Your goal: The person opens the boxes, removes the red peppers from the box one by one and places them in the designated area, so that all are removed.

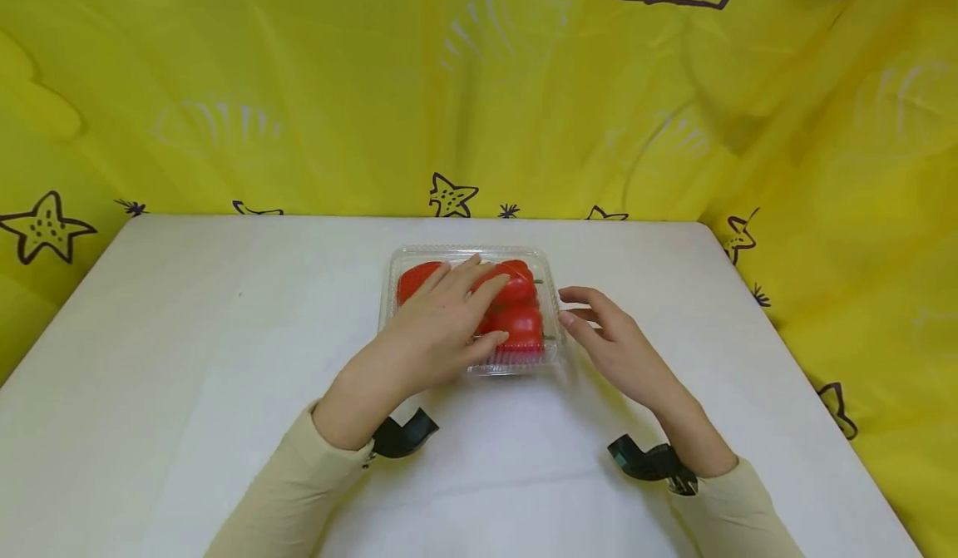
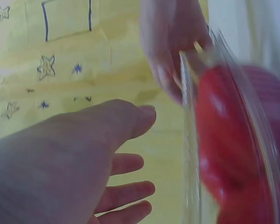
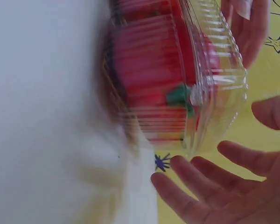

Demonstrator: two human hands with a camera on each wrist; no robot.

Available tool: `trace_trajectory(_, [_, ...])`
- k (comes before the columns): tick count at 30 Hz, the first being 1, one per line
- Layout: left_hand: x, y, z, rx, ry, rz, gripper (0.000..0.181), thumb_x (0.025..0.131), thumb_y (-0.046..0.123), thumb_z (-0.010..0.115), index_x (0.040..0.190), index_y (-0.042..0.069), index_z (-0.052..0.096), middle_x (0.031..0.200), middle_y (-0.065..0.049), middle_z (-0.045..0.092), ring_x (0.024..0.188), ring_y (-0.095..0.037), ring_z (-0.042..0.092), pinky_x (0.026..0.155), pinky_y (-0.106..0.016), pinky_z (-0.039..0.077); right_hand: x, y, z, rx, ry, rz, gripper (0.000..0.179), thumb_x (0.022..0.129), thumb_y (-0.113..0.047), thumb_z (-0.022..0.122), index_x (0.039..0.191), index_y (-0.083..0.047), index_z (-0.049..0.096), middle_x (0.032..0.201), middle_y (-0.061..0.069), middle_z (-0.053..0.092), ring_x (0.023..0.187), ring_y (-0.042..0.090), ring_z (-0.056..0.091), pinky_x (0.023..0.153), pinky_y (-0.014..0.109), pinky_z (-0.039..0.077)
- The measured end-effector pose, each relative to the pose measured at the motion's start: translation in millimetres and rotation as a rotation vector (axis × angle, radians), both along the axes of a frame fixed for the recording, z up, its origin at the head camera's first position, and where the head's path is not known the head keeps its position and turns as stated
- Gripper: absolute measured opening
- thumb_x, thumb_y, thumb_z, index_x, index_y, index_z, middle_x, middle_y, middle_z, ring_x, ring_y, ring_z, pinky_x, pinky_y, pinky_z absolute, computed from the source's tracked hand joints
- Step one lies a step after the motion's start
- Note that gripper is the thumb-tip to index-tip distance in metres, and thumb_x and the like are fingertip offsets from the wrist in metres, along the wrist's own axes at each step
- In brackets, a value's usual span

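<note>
A clear plastic clamshell box (image 1: 516,367) stands on the table with its lid down. Through the plastic I see red bell peppers (image 1: 516,325), and a green stem (image 3: 178,95) shows in the right wrist view. Above the lid my left hand (image 1: 437,329) is spread, hiding the box's left part; the left wrist view has its fingers straight and apart from the box wall (image 2: 190,140). Beside the box's right edge is my right hand (image 1: 617,342), its fingers slightly bent, with nothing held. In the right wrist view those fingertips (image 3: 161,182) are close to the box.
The white table (image 1: 187,358) extends on both sides of the box. Yellow patterned cloth (image 1: 337,109) hangs behind the table and along its right side. A black strap (image 1: 404,435) hangs at the left wrist and another (image 1: 647,461) at the right.
</note>
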State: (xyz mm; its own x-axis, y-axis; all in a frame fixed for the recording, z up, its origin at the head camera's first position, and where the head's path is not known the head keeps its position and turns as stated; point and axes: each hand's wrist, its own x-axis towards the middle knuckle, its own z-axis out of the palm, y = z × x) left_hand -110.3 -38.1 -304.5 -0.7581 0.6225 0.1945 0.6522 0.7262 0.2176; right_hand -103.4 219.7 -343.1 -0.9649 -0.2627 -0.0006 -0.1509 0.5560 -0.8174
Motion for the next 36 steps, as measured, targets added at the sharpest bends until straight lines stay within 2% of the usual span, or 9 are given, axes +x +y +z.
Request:
trace_trajectory(2, [2.3,10.2,1.6,-0.007,0.0,-0.021,0.061,0.095,0.039,0.064,0.146,0.01,0.047,0.151,-0.012,0.047,0.147,-0.031,0.035,0.122,-0.05,0.027,0.8,0,-2.1,-0.071,-0.013,-0.019,0.038,0.105,-0.025,0.048,0.138,-0.005,0.049,0.139,0.015,0.055,0.117,0.028,0.063,0.1,0.045,0.053])
trace_trajectory(4, [4.5,20.5,1.1,-0.008,0.038,-0.058,0.059,0.095,0.037,0.064,0.145,0.01,0.049,0.148,-0.011,0.049,0.144,-0.03,0.038,0.122,-0.048,0.029,1.6,-1,-4.5,-0.149,-0.035,-0.038,0.035,0.105,-0.02,0.046,0.136,-0.003,0.05,0.135,0.016,0.056,0.109,0.022,0.066,0.094,0.038,0.057])
trace_trajectory(9, [7.1,46.5,-2.2,-0.049,0.106,-0.124,0.055,0.094,0.034,0.065,0.143,0.014,0.051,0.145,-0.01,0.052,0.14,-0.028,0.044,0.119,-0.045,0.034,3.3,1,-9.8,-0.348,-0.133,-0.071,0.036,0.105,-0.016,0.044,0.137,0.0,0.044,0.131,0.011,0.052,0.105,0.014,0.064,0.088,0.028,0.059])
trace_trajectory(13, [9.4,63.5,-6.8,-0.103,0.085,-0.098,0.055,0.093,0.039,0.067,0.143,0.021,0.051,0.146,-0.007,0.05,0.138,-0.028,0.046,0.116,-0.049,0.038,5.8,5,-15.5,-0.492,-0.24,-0.074,0.039,0.105,-0.014,0.043,0.141,0.001,0.037,0.121,0.003,0.054,0.102,0.012,0.062,0.088,0.026,0.058])
trace_trajectory(17, [14.1,74.5,-14.0,-0.111,0.093,-0.045,0.047,0.09,0.042,0.07,0.132,0.023,0.059,0.136,-0.006,0.057,0.127,-0.029,0.053,0.107,-0.049,0.047,8.1,10,-22.8,-0.624,-0.333,-0.06,0.032,0.106,-0.012,0.043,0.136,-0.006,0.044,0.11,-0.003,0.061,0.101,0.01,0.064,0.086,0.025,0.058])
trace_trajectory(22, [19.3,80.4,-21.2,-0.137,0.17,0.007,0.04,0.087,0.045,0.073,0.117,0.021,0.066,0.121,-0.005,0.061,0.119,-0.029,0.057,0.102,-0.056,0.049,8.3,17,-34.6,-0.861,-0.445,0.024,0.032,0.104,-0.002,0.039,0.133,-0.005,0.051,0.107,-0.003,0.066,0.099,0.011,0.064,0.087,0.027,0.057])
trace_trajectory(26, [21.0,83.4,-25.1,-0.161,0.182,0.026,0.039,0.085,0.047,0.075,0.115,0.022,0.069,0.123,-0.007,0.061,0.122,-0.032,0.056,0.103,-0.061,0.047,7.6,19,-46.8,-1.025,-0.54,0.122,0.038,0.101,0.006,0.037,0.136,-0.003,0.046,0.112,0.0,0.064,0.1,0.013,0.062,0.088,0.029,0.056])
trace_trajectory(30, [22.7,86.3,-28.2,-0.213,0.178,0.008,0.038,0.086,0.039,0.075,0.122,0.027,0.067,0.13,-0.007,0.059,0.129,-0.038,0.051,0.103,-0.066,0.044,8.5,19,-55.6,-1.114,-0.584,0.174,0.043,0.099,0.011,0.034,0.135,-0.008,0.049,0.118,0.001,0.063,0.101,0.014,0.061,0.09,0.028,0.055])
trace_trajectory(36, [24.6,90.0,-32.6,-0.198,0.223,-0.032,0.027,0.091,0.025,0.072,0.118,0.025,0.066,0.12,-0.006,0.061,0.131,-0.044,0.05,0.101,-0.072,0.041,11.0,22,-60.7,-1.163,-0.619,0.201,0.045,0.099,0.011,0.032,0.135,-0.01,0.048,0.129,0.001,0.057,0.11,0.013,0.059,0.099,0.03,0.053])
